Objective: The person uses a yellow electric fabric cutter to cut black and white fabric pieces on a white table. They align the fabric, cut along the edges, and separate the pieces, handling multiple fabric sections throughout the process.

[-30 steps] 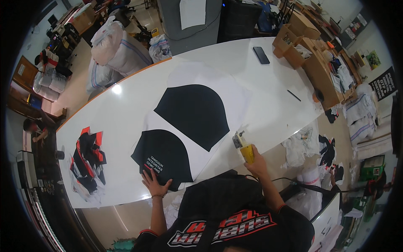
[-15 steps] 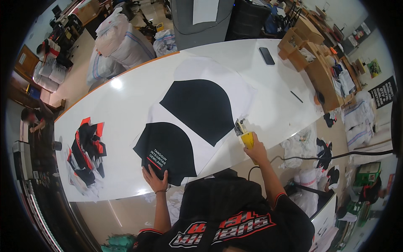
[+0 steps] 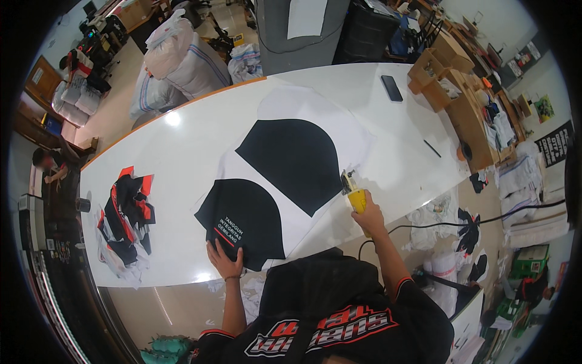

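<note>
My left hand (image 3: 227, 259) lies with its fingers spread on the near edge of a black fabric piece (image 3: 257, 212) that has a curved side, small pale print and a red line. My right hand (image 3: 370, 215) is wrapped round the yellow body of a corded electric fabric cutter (image 3: 357, 197). The cutter's metal head stands at the right corner of a second, plain black fabric piece (image 3: 297, 158), farther away; whether its blade touches the cloth I cannot tell. Under both black pieces spreads a white sheet (image 3: 291, 100), its material unclear.
A heap of black, red and white fabric scraps (image 3: 127, 218) lies on the left of the white table (image 3: 176, 151). At the far right are a phone (image 3: 391, 88), a thin dark pen-like stick (image 3: 432, 148) and cardboard boxes (image 3: 479, 139). The cutter's black cable (image 3: 436, 224) trails off to the right.
The whole view has shifted slightly. Both hands, the cutter and the black pieces keep nearly the same places relative to one another.
</note>
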`<state>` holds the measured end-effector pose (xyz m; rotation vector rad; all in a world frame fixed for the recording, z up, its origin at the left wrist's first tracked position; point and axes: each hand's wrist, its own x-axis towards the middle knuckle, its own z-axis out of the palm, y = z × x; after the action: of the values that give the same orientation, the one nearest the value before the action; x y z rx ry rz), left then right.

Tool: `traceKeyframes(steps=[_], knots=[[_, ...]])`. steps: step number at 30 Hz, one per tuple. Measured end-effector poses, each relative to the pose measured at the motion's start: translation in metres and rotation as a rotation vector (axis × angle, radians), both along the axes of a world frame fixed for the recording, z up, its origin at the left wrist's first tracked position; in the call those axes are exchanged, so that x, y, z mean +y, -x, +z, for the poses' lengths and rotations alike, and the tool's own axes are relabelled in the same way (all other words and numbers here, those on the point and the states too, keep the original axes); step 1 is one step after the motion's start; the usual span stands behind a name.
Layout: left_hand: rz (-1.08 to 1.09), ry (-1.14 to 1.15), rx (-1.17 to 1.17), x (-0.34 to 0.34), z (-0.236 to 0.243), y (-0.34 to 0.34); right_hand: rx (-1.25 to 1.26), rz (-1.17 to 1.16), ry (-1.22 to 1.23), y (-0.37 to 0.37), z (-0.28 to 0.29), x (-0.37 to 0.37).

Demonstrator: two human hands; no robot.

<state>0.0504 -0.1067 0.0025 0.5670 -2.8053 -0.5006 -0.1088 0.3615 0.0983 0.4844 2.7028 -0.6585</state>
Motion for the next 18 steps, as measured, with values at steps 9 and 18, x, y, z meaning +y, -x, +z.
traceKeyframes(steps=[9, 18], knots=[[0.032, -0.002, 0.005, 0.002, 0.002, 0.002, 0.017, 0.009, 0.042, 0.04, 0.001, -0.004], [0.051, -0.031, 0.047, 0.005, 0.004, 0.004, 0.023, 0.066, 0.01, 0.097, 0.002, 0.005]])
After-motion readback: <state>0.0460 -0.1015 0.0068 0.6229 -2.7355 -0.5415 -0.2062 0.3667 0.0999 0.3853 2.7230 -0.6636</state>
